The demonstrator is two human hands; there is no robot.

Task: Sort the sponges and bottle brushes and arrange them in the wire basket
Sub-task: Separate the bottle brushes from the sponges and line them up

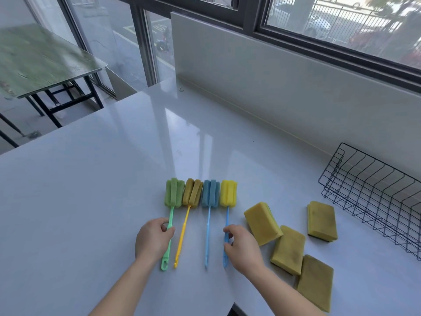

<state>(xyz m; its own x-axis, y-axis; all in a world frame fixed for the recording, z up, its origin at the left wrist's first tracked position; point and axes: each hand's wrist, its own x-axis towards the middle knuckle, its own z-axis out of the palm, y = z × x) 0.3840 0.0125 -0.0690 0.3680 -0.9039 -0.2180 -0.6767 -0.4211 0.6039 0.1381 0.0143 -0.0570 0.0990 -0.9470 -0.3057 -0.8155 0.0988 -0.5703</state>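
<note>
1. Step in hand, as I read it: sorting is mostly done, brushes lined up in a row, abt to gather them for the basket.
2. My left hand is pinched on the green brush handle, thumb and fingers closed round it mid-shaft.
3. My right hand is pinched on the handle of the yellow-head brush, the blue-handled one; fingertips curled round the shaft.
4. Btwn my two hands: the ochre-head brush w/ yellow handle and the blue brush, both flat on the counter, untouched. All 4 foam heads sit side by side, just ahead of my fingers, pointing away from me.
5. Sponges: four yellow ones, all to the right of my right hand. Nearest sponge just beside it, next sponge touching that one, another sponge overlapping near the counter edge, last sponge apart, closest to the basket.
6. Wire basket: far right of my right hand, against the backsplash. Nothing in it as far as I can see; right end is cut off by frame.
7. Next move prob needs: squeeze the outer handles inward to bunch all 4, lift as one bundle, carry right over the sponges. Risk: middle two slip out.
</note>
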